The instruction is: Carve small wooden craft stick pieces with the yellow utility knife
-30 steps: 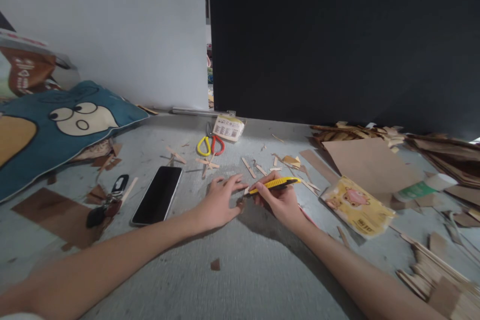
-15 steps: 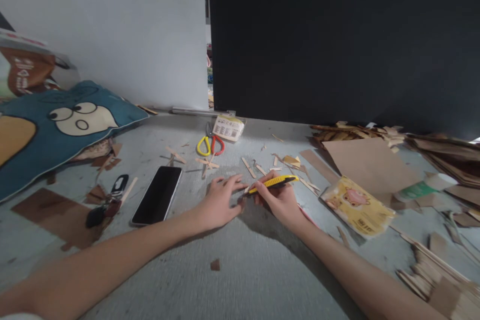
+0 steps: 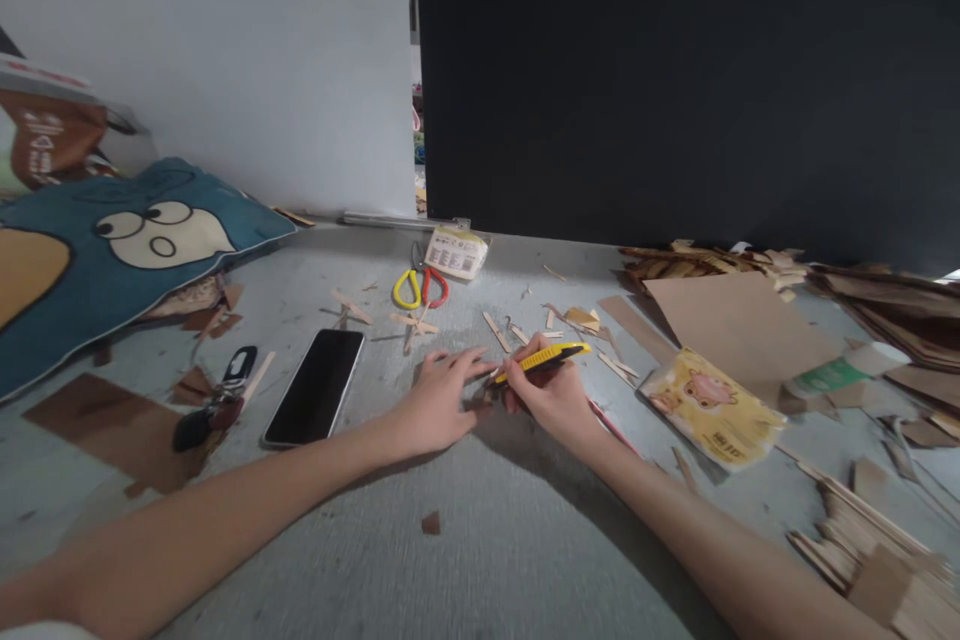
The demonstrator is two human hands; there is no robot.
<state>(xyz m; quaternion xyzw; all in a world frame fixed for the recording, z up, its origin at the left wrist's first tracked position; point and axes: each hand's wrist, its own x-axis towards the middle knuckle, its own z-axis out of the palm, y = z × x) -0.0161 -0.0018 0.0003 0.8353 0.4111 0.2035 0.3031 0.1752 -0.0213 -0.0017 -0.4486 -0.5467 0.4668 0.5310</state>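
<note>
My right hand (image 3: 551, 400) grips a yellow utility knife (image 3: 551, 358) like a pen, its front end pointing down and left toward the tabletop. At that end lies a small brown piece (image 3: 484, 398), partly hidden by my fingers. My left hand (image 3: 439, 402) rests on the table with fingers spread, its index finger and thumb on either side of the small piece; whether they press on it I cannot tell. Thin wooden sticks (image 3: 496, 332) lie just beyond both hands. Scissors (image 3: 421, 288) with yellow and red handles lie farther back.
A phone (image 3: 316, 388) and keys (image 3: 217, 405) lie left, near a blue cushion (image 3: 150, 240). On the right are a yellow packet (image 3: 716, 410), a cardboard sheet (image 3: 739, 320), a green-and-white tube (image 3: 832, 375) and stacked strips (image 3: 862, 540). A dark panel (image 3: 675, 80) stands behind.
The knife has tilted slightly, and its rear end has shifted a little left and toward the viewer. My left hand stays nearly in place beside the small piece.
</note>
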